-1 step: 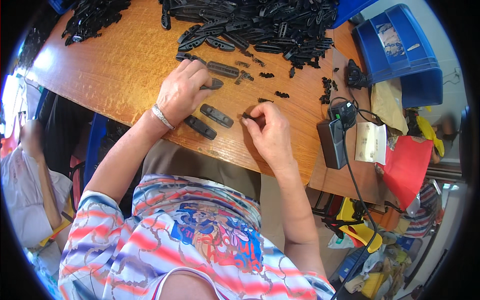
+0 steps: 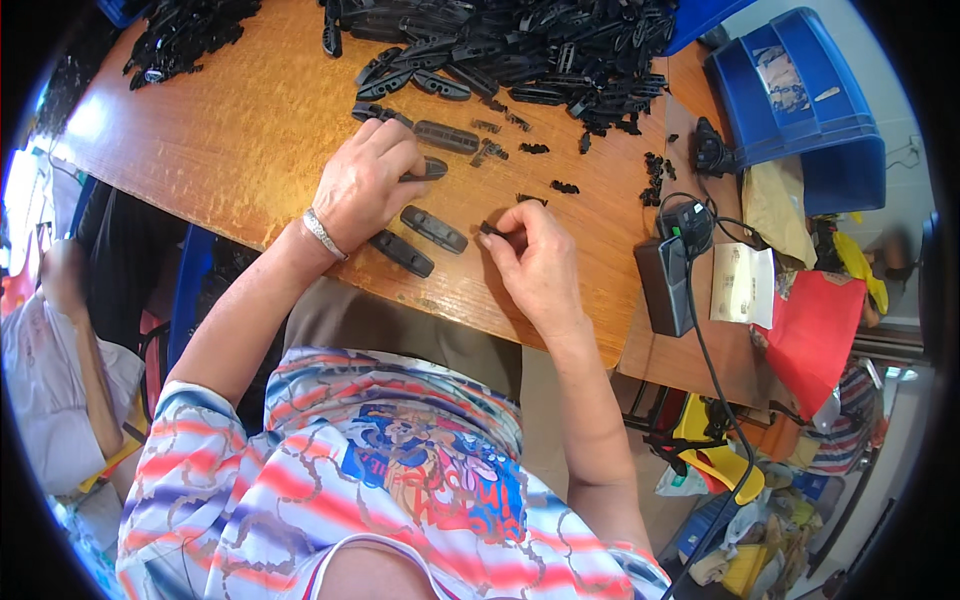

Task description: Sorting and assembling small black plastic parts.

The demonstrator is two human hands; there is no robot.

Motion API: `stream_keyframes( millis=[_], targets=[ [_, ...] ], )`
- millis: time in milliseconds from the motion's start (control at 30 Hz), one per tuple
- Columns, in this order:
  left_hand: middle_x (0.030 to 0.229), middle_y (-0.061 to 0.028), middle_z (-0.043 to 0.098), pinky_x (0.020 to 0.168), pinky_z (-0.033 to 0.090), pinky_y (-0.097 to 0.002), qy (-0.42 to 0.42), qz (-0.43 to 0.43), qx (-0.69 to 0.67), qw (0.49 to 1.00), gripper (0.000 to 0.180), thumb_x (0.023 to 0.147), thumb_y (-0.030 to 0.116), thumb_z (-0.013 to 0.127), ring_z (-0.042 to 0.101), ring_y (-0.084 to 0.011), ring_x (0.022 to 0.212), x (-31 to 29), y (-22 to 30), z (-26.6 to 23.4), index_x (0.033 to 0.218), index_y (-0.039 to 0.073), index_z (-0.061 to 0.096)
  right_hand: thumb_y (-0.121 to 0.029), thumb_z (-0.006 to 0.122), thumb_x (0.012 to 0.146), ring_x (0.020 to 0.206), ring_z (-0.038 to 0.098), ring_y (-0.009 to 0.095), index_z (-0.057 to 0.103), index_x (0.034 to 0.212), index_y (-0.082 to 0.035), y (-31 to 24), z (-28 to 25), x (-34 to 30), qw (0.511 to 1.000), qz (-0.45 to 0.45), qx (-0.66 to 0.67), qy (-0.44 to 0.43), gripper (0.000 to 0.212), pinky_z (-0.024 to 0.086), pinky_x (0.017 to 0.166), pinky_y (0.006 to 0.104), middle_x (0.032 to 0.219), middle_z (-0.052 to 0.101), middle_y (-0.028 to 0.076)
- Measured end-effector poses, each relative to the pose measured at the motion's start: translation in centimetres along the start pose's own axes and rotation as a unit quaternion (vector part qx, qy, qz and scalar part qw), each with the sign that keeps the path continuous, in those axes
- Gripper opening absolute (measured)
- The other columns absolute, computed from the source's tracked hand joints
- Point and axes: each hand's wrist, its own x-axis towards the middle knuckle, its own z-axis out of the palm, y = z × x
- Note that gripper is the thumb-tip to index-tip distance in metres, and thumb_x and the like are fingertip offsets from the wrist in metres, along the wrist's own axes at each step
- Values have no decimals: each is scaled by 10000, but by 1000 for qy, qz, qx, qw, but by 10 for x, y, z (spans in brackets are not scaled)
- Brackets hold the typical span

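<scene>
My left hand (image 2: 368, 172) is closed over a long black plastic part whose pointed end (image 2: 432, 169) sticks out past the fingers. Between thumb and forefinger, my right hand (image 2: 543, 262) pinches a small black plastic piece (image 2: 491, 230). Two more long black parts lie on the wooden table between the hands: one with its slotted face up (image 2: 434, 229), the other nearer the edge (image 2: 402, 254). Just beyond my left hand rest another long part (image 2: 447, 137) and a partly covered one (image 2: 380, 114). Several small black clips (image 2: 563, 187) are scattered farther right.
A large heap of black plastic parts (image 2: 520, 50) covers the table's far side, with a smaller pile (image 2: 190, 35) at far left. On the right are a black power adapter (image 2: 663, 288) with a trailing cable, a blue bin (image 2: 800, 100) and red material (image 2: 815, 325). Another person sits at left.
My right hand has shifted very slightly left with the small black piece. My left hand stays where it was.
</scene>
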Motion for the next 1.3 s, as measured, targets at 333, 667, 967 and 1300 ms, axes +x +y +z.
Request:
stream_keyframes(
  millis=[333, 667, 967, 1300],
  targets=[
    [1059, -101, 680, 878, 551, -402, 20, -87, -123, 988, 215, 851, 72, 849, 667, -326, 998, -14, -9, -3, 1008, 50, 704, -83, 886, 870, 729, 696, 293, 670, 927, -47, 14, 24, 2, 997, -10, 39, 68, 226, 538, 661, 394, 856, 685, 130],
    [1050, -93, 703, 848, 561, -389, -24, -112, -81, 990, 277, 847, 87, 863, 685, -297, 969, -13, -9, 2, 1087, 50, 731, -1, 849, 875, 721, 704, 263, 687, 925, -32, 13, 25, 2, 992, -23, 73, 103, 172, 539, 656, 368, 858, 671, 121],
    [1040, -105, 697, 837, 561, -389, -23, -119, -77, 990, 283, 849, 102, 869, 683, -300, 956, -14, -11, 6, 1087, 50, 724, 23, 845, 862, 716, 687, 267, 684, 899, -37, 12, 26, 1, 990, -27, 81, 108, 176, 525, 635, 370, 869, 670, 112],
    [1018, -114, 682, 780, 556, -372, 3, -119, -70, 990, 385, 853, 119, 875, 682, -272, 883, -15, -5, 7, 1204, 61, 727, 3, 849, 861, 704, 684, 280, 684, 901, -44, 17, 28, 1, 990, -49, 57, 121, 177, 531, 637, 380, 870, 674, 114]
  ],
)
